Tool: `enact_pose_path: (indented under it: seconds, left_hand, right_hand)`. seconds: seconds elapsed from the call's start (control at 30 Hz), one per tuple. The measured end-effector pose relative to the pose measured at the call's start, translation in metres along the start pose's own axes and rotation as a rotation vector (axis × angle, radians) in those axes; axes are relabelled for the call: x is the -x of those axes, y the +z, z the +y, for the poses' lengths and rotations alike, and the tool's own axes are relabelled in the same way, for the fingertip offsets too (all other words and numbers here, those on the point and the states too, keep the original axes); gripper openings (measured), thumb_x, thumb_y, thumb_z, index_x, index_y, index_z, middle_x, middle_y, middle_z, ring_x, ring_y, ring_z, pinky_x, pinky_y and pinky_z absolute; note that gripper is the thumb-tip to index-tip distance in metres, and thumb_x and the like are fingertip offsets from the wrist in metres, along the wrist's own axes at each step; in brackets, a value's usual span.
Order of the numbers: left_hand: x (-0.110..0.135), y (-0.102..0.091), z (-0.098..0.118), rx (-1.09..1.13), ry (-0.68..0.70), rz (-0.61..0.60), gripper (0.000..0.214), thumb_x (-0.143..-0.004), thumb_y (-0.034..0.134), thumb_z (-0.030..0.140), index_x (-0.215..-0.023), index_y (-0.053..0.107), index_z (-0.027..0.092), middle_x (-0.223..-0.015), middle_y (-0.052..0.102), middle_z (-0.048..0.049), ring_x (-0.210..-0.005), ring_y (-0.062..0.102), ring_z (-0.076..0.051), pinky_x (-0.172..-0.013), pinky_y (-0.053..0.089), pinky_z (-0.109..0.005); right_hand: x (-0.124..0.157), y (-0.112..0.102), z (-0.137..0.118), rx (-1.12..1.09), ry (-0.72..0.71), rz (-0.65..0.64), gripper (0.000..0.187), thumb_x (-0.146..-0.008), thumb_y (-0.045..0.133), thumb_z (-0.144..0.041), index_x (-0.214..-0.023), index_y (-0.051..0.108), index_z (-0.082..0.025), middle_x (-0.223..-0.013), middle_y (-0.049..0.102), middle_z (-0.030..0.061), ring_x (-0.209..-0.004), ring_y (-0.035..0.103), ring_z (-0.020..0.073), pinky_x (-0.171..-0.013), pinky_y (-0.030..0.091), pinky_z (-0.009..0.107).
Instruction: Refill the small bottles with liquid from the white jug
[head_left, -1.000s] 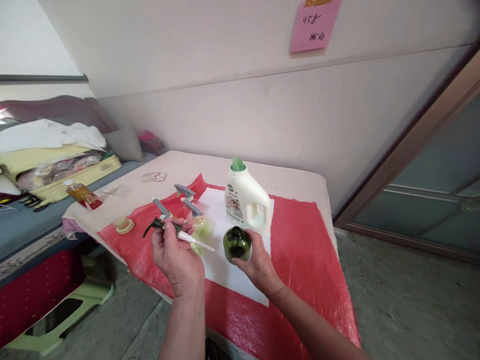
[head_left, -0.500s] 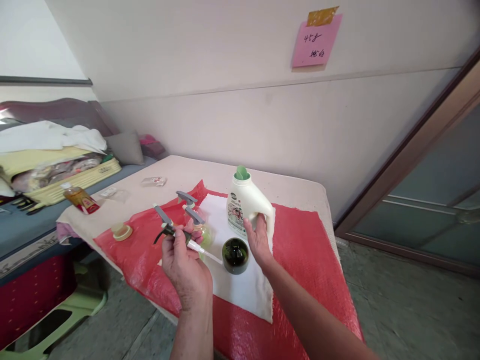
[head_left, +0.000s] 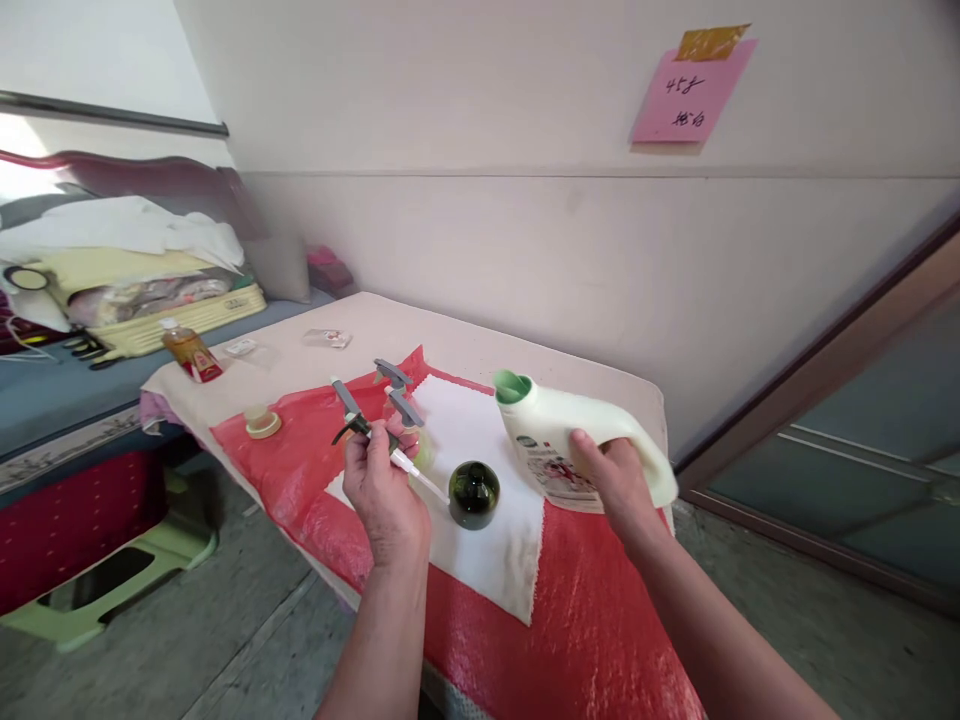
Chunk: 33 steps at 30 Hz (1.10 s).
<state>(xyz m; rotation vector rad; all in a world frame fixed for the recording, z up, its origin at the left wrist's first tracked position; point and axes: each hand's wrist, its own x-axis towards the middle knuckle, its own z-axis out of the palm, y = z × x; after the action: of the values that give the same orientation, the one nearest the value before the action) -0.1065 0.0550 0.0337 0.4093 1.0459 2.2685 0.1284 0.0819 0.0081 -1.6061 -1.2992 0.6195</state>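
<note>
My left hand (head_left: 386, 490) is closed around a pump head (head_left: 394, 452) with a black spout and a long white stem pointing down to the right. The stem's tip is at the left edge of a dark green round container (head_left: 474, 492) standing on a white cloth (head_left: 487, 565). Gripped by its handle in my right hand (head_left: 619, 480) is a cream detergent bottle (head_left: 551, 425). It tilts left, off the table, its green-lined mouth uncapped. No liquid shows leaving it. Behind my left hand, grey spray triggers (head_left: 405, 405) show; their bottles are partly hidden.
A red cover (head_left: 600, 600) lies under the cloth. A cap (head_left: 262, 422) sits on its left part. Farther left are an amber bottle (head_left: 191, 352) and clear packaging (head_left: 326, 339). A green stool (head_left: 142, 560) stands beside the table. Behind rises the wall (head_left: 465, 230).
The detergent bottle has moved right and tipped from upright toward the left, with my right hand still on its handle. My left hand keeps the pump head by the container. The view has shifted slightly.
</note>
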Motion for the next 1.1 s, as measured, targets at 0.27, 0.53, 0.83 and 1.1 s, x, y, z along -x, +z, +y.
enact_pose_path:
  seconds: [0.27, 0.53, 0.83, 1.1]
  left_hand:
    - [0.006, 0.003, 0.001, -0.017, -0.047, 0.003, 0.017, -0.079, 0.069, 0.032, -0.083, 0.063, 0.017, -0.078, 0.063, -0.0002, -0.065, 0.058, -0.011, -0.065, 0.047, -0.026]
    - [0.061, 0.004, -0.021, -0.019, -0.494, 0.024, 0.022, -0.068, 0.075, 0.025, -0.063, 0.055, 0.016, -0.065, 0.057, 0.0004, -0.056, 0.051, -0.009, -0.053, 0.040, -0.022]
    - [0.136, -0.002, -0.065, -0.043, -0.959, 0.080, 0.032, -0.081, 0.068, 0.041, -0.099, 0.064, 0.015, -0.096, 0.065, -0.0079, -0.069, 0.060, -0.014, -0.059, 0.046, -0.025]
    - [0.141, 0.007, -0.064, 0.156, -0.943, -0.060, 0.050, -0.071, 0.078, 0.052, -0.105, 0.063, 0.018, -0.088, 0.062, -0.0042, -0.066, 0.058, -0.013, -0.058, 0.046, -0.024]
  right_hand:
    - [0.013, -0.046, 0.005, 0.240, -0.077, 0.009, 0.072, -0.067, 0.055, -0.077, -0.099, 0.067, -0.013, -0.099, 0.069, 0.0169, -0.077, 0.058, 0.0298, -0.077, 0.044, 0.045]
    - [0.009, -0.043, 0.015, 0.610, -0.201, 0.031, 0.083, -0.066, 0.036, -0.091, -0.085, 0.068, -0.017, -0.082, 0.069, 0.0182, -0.082, 0.062, 0.0391, -0.071, 0.045, 0.048]
    - [0.011, -0.057, 0.028, 0.816, -0.356, 0.024, 0.082, -0.068, 0.033, -0.095, -0.074, 0.063, -0.018, -0.072, 0.067, 0.0155, -0.070, 0.064, 0.0358, -0.053, 0.042, 0.038]
    - [0.019, -0.062, 0.024, 0.939, -0.680, 0.028, 0.084, -0.081, 0.028, -0.086, -0.100, 0.068, -0.014, -0.079, 0.069, 0.0160, -0.076, 0.067, 0.0372, -0.074, 0.049, 0.051]
